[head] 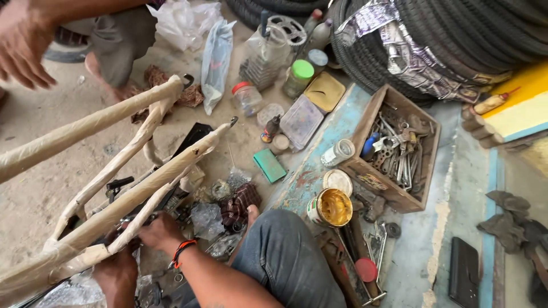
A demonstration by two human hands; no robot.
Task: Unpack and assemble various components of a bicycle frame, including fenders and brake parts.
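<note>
Your bike frame (123,165), wrapped in tan paper & tape, lies low over the dirt floor (34,188) at frame left. Its long axis runs from lower left, by your hands, up to upper right; the rear dropout tips (233,121) point up-right toward the jars. The wrap looks scuffed & torn in spots, w/ dark metal showing only at the tube ends.

Your right hand (161,232), orange band at the wrist, is curled on a lower wrapped tube near where the tubes meet. Your left hand (117,274) sits under that junction, fingers prob. closed on the frame, but the tubes hide most of it, so I can't tell for sure.

Another person's hand (23,43) hovers open at top left, clear of the frame.

Right of your knee: an open tin of yellow grease (331,207) on the blue-painted ledge (319,165), just beside a wooden box of wrenches (397,149). A green-lidded jar (299,77) stands farther up, near stacked tyres (456,40).
</note>
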